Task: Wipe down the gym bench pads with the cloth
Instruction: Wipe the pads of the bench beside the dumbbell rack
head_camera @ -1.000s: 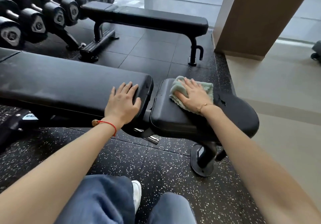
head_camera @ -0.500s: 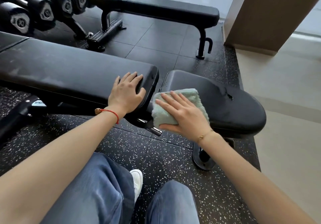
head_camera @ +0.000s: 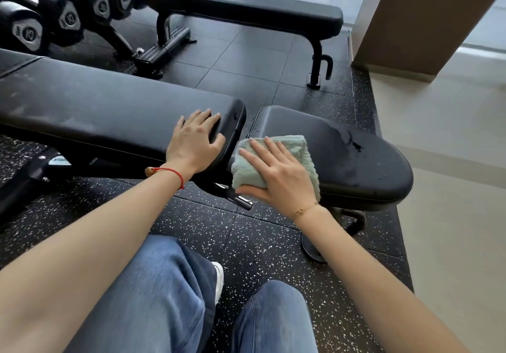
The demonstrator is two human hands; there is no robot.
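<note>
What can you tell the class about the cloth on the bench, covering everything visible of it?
The cloth is pale mint green with a fluffy, terry-like pile, folded into a thick pad with frayed-looking edges. It lies on the near left corner of the black seat pad, draping slightly over the near edge, beside the gap to the long back pad. The right hand presses flat on it, fingers spread, thumb along its near edge. Its underside is hidden.

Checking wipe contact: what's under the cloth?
The green cloth lies on the near left corner of the seat pad, draping over its edge, with the right hand pressing flat on top. The pad surface beneath it is covered.
</note>
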